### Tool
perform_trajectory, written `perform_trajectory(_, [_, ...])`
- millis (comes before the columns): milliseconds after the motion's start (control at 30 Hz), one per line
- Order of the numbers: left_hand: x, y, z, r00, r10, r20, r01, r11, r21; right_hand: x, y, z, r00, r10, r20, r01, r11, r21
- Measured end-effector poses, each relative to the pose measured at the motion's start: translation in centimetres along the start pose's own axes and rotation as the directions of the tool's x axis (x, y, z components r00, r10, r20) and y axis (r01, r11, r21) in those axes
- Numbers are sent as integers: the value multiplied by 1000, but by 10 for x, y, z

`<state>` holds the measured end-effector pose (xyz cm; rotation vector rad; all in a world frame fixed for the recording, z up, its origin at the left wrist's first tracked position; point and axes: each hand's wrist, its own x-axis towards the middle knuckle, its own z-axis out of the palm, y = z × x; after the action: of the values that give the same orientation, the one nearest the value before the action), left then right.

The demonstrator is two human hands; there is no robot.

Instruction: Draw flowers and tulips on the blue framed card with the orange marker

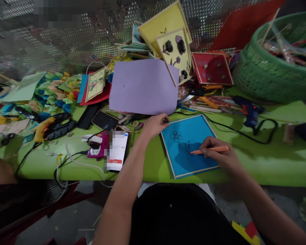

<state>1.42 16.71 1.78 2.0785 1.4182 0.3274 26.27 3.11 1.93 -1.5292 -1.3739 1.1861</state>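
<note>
Blue card (pixel 201 131) is lying on the counter (pixel 153 170), its flower (pixel 176 136) and stem (pixel 181 147) already showing, a leaf (pixel 188 147) apparently forming, its upper right bearing no lines. The right hand (pixel 223 156) is clamping an orange marker (pixel 217 149); whether the left hand's (pixel 155 125) grip is pinching anything is remaining unclear.

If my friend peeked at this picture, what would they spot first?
Probably the bright blue board in front of the person, where the right hand holds an orange pen at a flower drawing. Next might come the big purple sheet, behind the board to its left, and the big green basket at the far right.
</note>
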Motion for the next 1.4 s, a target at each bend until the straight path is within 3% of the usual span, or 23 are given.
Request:
perform_trajectory(567, [0, 2, -1, 1000, -13, 8, 13, 1000, 7, 0, -2, 0, 1000, -17, 16, 17, 1000, -25])
perform_trajectory(733, [1, 2, -1, 1000, -14, 12, 14, 1000, 11, -3, 3, -2, 999, -25, -21, 26, 999, 37])
perform_trajectory(933, [-1, 3, -1, 1000, -20, 14, 20, 1000, -10, -5, 6, -3, 997, -38, 66, 40, 999, -30])
perform_trajectory(1400, [-1, 4, -2, 1000, -5, 18, 5, 1000, -18, -5, 2, -1, 993, -58, 100, 68, 993, -92])
